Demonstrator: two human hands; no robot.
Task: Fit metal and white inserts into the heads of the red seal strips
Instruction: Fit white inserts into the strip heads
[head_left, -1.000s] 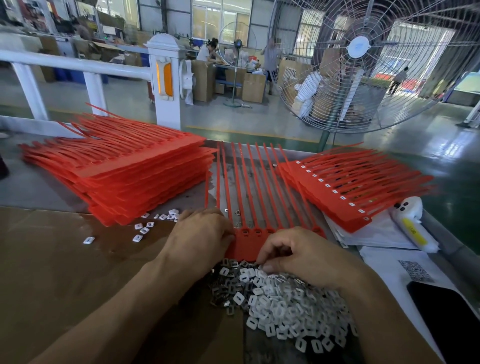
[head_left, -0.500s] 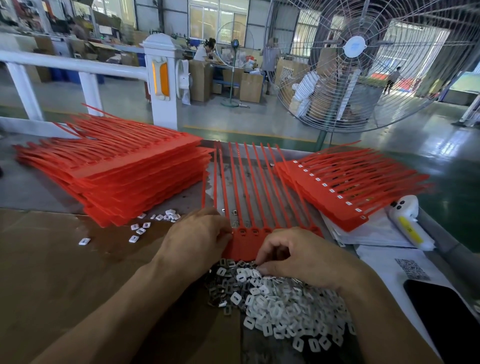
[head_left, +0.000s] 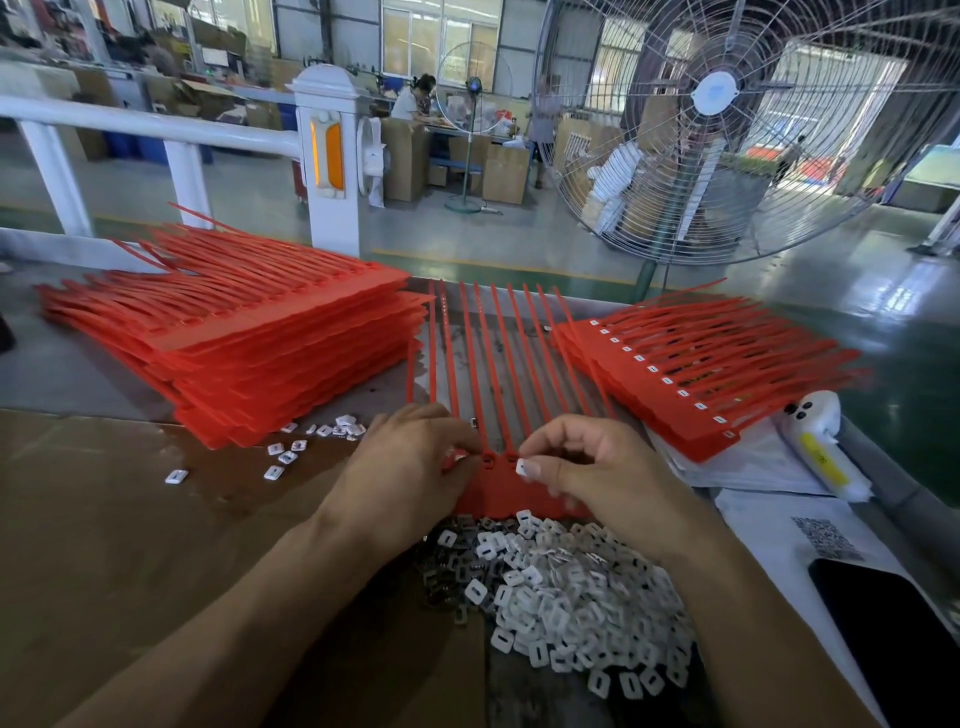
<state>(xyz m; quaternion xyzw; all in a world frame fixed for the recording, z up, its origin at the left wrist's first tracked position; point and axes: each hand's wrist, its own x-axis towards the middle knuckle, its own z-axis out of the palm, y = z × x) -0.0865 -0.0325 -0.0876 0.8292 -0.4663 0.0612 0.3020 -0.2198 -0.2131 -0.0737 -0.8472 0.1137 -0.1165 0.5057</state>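
My right hand (head_left: 597, 467) pinches one white insert (head_left: 522, 467) between thumb and fingertip, just above the head bar of the red seal strip sheet (head_left: 498, 488) lying flat on the tabletop (head_left: 104, 545) — strips fan away from me. My left hand (head_left: 410, 467) has its grip curled on the head bar's left part, fingertips pressing there. A loose pile of white and metal inserts (head_left: 566, 587) sits just near of the sheet. Tall stack of strip sheets (head_left: 260, 338) on the left, shorter stack with inserts fitted (head_left: 696, 374) on the right — a few stray inserts (head_left: 283, 457) between.
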